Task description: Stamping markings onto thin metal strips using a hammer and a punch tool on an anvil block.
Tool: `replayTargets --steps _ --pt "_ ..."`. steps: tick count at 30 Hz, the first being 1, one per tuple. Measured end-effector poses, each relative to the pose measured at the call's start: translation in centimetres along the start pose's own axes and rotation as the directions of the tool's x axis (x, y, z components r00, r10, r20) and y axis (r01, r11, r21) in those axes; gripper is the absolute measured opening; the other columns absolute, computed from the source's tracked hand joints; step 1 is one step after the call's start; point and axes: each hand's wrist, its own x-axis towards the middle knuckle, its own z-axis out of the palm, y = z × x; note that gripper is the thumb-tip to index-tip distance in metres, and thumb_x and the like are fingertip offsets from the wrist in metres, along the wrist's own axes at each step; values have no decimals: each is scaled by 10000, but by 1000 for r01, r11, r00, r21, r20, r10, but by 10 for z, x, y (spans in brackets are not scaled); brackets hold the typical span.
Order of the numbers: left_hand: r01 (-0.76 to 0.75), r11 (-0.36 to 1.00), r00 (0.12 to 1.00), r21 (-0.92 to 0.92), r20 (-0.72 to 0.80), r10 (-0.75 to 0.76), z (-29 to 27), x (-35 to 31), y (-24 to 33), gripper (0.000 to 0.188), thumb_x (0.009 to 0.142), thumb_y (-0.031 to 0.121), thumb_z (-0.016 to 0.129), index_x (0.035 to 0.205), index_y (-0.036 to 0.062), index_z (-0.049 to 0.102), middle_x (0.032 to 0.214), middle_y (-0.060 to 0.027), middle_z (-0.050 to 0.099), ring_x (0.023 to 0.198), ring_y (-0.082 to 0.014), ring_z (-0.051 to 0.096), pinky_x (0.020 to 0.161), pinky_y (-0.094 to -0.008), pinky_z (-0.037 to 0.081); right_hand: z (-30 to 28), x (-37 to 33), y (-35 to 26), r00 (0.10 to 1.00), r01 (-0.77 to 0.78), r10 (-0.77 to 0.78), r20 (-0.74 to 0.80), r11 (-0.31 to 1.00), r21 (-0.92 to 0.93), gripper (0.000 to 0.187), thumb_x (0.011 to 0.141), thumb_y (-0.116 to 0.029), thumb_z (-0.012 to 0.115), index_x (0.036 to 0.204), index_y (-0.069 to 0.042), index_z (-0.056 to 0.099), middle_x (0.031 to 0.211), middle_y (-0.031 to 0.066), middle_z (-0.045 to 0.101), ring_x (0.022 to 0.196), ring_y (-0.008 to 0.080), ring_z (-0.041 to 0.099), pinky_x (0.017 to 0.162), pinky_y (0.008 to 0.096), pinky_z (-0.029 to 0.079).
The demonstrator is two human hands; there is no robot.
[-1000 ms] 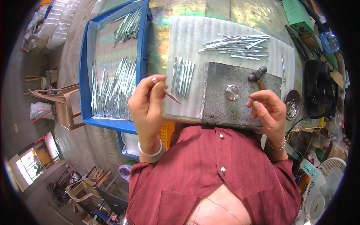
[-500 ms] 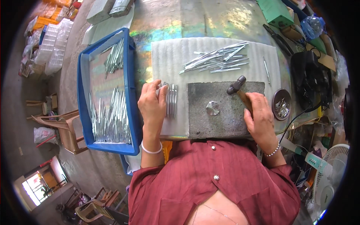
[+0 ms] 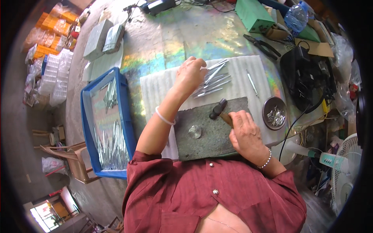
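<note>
My left hand (image 3: 190, 75) reaches across the white foam sheet (image 3: 157, 87) to a loose pile of thin silvery metal rods (image 3: 213, 82). Its fingers are curled together at the pile's left side; whatever is between them is hidden. My right hand (image 3: 247, 135) is wrapped round the wooden handle of a small hammer (image 3: 218, 109), whose dark head hangs over a grey slab (image 3: 210, 141). On the slab, left of the hammer, sits a small round shiny metal block (image 3: 195, 131). One rod (image 3: 252, 82) lies apart on the foam at the right.
A blue tray (image 3: 127, 120) with many rods stands at the left. Right of the slab is a round dark dish (image 3: 267, 123) of small metal pieces. Pliers (image 3: 263, 47), a black bag (image 3: 301, 77) and a green box (image 3: 254, 17) lie beyond. A fan (image 3: 345, 171) stands at the right.
My left hand has moved from the row of rods at the foam's left side, forward and right to the pile. The hammer stays in my right hand. The whole view has shifted.
</note>
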Motion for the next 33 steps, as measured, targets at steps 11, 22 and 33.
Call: replayTargets --steps 11,22,33 --pt "-74 949 991 305 132 35 26 27 -20 139 804 176 587 805 38 593 835 -179 611 831 -356 593 730 -426 463 -3 0 9 999 48 -47 15 996 -72 500 669 -150 693 1092 0 474 940 107 471 897 241 521 691 327 490" --pt "-78 980 937 -185 -350 9 -69 -43 42 94 805 55 648 880 -1 642 785 -137 645 658 -225 621 622 -302 476 -9 4 0 998 -12 11 61 1000 20 392 736 -68 573 1106 11 471 959 147 480 905 310 545 760 396 480" --pt "45 985 916 -167 -386 -107 -108 -180 71 117 758 -52 662 828 7 588 718 -89 560 604 -191 562 567 -285 445 -14 -1 10 990 -139 122 69 919 368 350 777 -64 524 1114 13 473 996 230 578 945 401 575 803 407 471"
